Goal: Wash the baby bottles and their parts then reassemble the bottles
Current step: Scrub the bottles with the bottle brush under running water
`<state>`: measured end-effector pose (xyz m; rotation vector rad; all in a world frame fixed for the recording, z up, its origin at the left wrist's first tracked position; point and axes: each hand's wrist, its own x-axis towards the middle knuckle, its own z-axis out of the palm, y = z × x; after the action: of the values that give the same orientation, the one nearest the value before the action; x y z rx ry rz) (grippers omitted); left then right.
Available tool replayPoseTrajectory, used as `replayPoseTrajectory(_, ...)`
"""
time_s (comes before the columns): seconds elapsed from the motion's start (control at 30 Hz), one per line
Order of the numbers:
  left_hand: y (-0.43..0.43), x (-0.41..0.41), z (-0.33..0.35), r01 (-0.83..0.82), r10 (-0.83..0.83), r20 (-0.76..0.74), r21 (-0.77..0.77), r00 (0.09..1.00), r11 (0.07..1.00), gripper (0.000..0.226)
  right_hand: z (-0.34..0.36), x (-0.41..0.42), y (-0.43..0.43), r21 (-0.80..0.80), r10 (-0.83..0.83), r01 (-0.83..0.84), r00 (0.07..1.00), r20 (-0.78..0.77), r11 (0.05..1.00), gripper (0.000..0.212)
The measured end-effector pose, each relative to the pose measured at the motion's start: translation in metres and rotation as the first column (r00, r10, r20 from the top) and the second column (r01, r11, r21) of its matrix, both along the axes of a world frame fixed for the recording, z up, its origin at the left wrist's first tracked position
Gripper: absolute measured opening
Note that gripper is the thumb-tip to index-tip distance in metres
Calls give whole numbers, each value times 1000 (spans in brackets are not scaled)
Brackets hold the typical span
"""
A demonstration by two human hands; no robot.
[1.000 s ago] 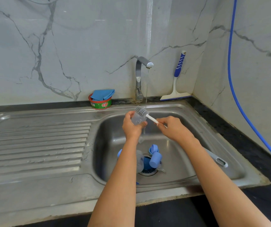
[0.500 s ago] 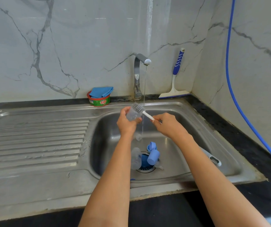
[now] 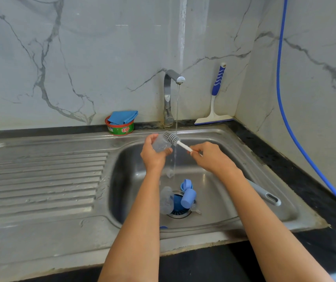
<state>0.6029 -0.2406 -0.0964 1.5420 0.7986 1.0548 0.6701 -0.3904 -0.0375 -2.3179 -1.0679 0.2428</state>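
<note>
My left hand (image 3: 153, 155) grips the bottle (image 3: 161, 144) tilted below the tap (image 3: 170, 94) so my right hand (image 3: 210, 157), pinching the brush (image 3: 172, 138), can reach its mouth

Caps (image 3: 188, 197), a bottle (image 3: 166, 200) and perhaps a teat (image 3: 195, 210) lie on the sink drain (image 3: 178, 215).

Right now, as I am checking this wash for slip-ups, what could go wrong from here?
The small clear plastic bottle, held by the left hand beside the running water, might slip into the steel sink. The grey bristle brush, pinched by the right hand on its thin white handle, could spatter water. Pale blue caps lying over the blue drain strainer may slow draining.
</note>
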Motion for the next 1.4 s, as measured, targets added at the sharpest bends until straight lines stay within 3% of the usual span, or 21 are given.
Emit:
replayPoseTrajectory(0.13, -4, 3, 2, 111, -109, 44, -43, 993, 993, 55, -2, 4, 0, 36, -121, 118, 988, 94, 992, 28)
replayPoseTrajectory(0.23, -7, 5, 6, 197, -173, 134, -193, 976, 961, 52, -4, 3, 1, 136, -112, 105, 993, 39, 985, 28)
replayPoseTrajectory(0.4, -1, 5, 7, 360, -161, 388, -518, 907, 776, 45, -7, -4, 5, 103, -28, 34, 998, -59, 994, 28)
replayPoseTrajectory(0.53, -4, 4, 12, 496, -226, 484, -554, 845, 669, 39, -9, -2, 6, 136, -71, 81, 994, -78, 987, 30)
replayPoseTrajectory(0.6, -7, 4, 13, 540, -235, 520, -575, 821, 615, 46, -9, -4, 6, 163, -74, 84, 995, -69, 983, 31)
replayPoseTrajectory(0.7, -1, 5, 13, 533, -102, 587, -633, 803, 562, 54, -4, -8, 5, 116, 3, 3, 998, -56, 993, 30)
replayPoseTrajectory(0.87, 0, 5, 18, 508, 66, 623, -691, 780, 515, 54, 2, 1, -2, 3, -25, 25, 997, -76, 1000, 29)
replayPoseTrajectory(1.03, 1, 5, 21, 512, -3, 598, -684, 801, 520, 60, -4, -1, 0, 11, -55, 56, 997, -62, 998, 30)
replayPoseTrajectory(1.2, 8, 4, 19, 508, 39, 629, -661, 776, 552, 51, -2, -8, 3, 50, -5, 7, 999, -40, 999, 29)
replayPoseTrajectory(1.3, 7, 2, 20, 413, 3, 523, -675, 852, 612, 63, -4, -11, 7, 32, 0, 1, 1000, -30, 999, 29)
replayPoseTrajectory(1.4, 0, 0, 21, 426, -57, 490, -688, 870, 588, 53, -7, -10, 9, 80, -32, 35, 999, -40, 996, 29)
